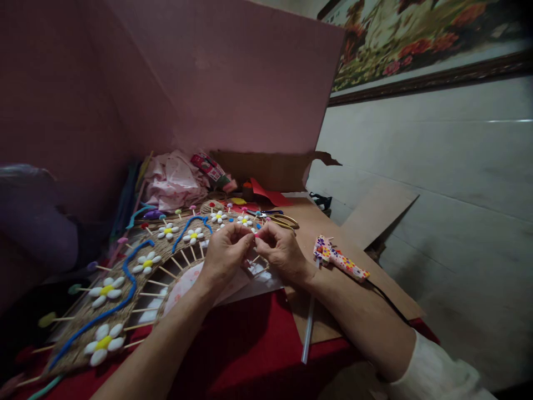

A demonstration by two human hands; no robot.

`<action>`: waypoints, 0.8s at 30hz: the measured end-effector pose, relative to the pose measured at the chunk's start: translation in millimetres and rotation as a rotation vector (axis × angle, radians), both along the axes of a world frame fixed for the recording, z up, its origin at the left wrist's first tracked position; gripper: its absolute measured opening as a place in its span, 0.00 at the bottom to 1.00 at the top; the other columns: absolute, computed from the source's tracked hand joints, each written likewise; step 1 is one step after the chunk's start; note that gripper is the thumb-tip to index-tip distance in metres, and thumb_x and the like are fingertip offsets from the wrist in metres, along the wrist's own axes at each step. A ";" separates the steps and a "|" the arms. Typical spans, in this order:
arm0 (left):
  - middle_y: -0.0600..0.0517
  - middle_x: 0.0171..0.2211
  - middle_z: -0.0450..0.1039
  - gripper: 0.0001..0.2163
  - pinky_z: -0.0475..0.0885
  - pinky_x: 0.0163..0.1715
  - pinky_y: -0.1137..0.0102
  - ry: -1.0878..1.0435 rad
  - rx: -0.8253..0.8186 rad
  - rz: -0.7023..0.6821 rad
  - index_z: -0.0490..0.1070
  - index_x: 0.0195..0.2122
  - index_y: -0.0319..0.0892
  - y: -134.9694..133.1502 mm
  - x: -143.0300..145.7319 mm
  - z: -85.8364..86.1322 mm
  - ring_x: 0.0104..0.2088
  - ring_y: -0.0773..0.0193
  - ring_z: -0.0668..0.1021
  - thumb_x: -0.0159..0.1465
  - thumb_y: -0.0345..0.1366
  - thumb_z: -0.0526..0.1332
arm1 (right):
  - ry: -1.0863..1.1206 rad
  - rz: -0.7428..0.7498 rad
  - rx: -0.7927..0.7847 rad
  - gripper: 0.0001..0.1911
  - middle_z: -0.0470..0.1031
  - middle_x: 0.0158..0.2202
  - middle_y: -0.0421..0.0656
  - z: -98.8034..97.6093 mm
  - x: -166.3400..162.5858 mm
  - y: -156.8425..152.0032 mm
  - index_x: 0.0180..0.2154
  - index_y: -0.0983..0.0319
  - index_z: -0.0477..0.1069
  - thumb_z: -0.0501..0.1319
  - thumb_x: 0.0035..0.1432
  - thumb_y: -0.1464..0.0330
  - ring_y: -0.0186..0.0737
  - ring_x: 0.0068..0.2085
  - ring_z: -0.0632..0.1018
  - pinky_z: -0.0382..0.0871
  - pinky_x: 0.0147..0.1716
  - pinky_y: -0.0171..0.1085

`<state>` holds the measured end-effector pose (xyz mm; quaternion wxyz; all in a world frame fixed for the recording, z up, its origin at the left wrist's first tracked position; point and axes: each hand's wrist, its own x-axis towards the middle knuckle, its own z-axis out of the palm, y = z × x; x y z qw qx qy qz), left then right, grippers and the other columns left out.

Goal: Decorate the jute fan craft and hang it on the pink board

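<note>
My left hand (228, 250) and my right hand (281, 251) meet over the far right part of a twine-wrapped fan-shaped craft piece (119, 283). Between their fingertips they pinch a small bright pink piece (256, 235), mostly covered by the fingers. White-petalled flowers with yellow centres (104, 343) and a wavy blue strip (125, 297) decorate the twine. Thin wooden sticks ring the piece, several tipped with coloured bits. Below the left hand lies pale pink patterned material (189, 286), partly hidden by the forearm.
Right of my hands, a flower-patterned glue gun (339, 259) with a clear glue stick (308, 328) rests on brown cardboard (318, 214). Gold-handled scissors (287, 221), red paper (268, 194) and crumpled pink cloth (172, 179) lie farther back. A red cloth (237, 344) covers the near edge.
</note>
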<state>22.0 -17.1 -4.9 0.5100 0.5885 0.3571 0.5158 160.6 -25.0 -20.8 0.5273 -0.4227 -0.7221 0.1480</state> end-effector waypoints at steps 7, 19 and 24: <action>0.56 0.17 0.66 0.10 0.63 0.13 0.76 0.063 0.030 0.002 0.67 0.26 0.39 3.8 -0.2 -5.2 0.15 0.71 0.67 0.51 0.40 0.63 | -0.144 -0.067 0.148 0.05 0.67 0.23 0.38 -0.4 0.6 -1.2 0.26 0.61 0.64 0.56 0.53 0.73 0.32 0.25 0.66 0.58 0.27 0.34; 0.54 0.23 0.67 0.03 0.61 0.23 0.77 0.312 0.326 0.077 0.67 0.27 0.39 4.6 -6.1 -2.3 0.23 0.71 0.67 0.55 0.32 0.58 | 0.170 0.176 -0.234 0.07 0.62 0.22 0.36 -1.8 1.3 4.4 0.28 0.62 0.63 0.57 0.54 0.65 0.30 0.23 0.64 0.58 0.22 0.30; 0.55 0.22 0.66 0.06 0.60 0.18 0.77 0.183 0.203 -0.013 0.66 0.30 0.40 9.0 -4.9 -7.9 0.19 0.72 0.66 0.57 0.37 0.57 | 0.264 0.230 -0.331 0.09 0.61 0.19 0.34 -1.8 2.8 4.9 0.29 0.62 0.63 0.58 0.54 0.63 0.28 0.19 0.63 0.56 0.19 0.29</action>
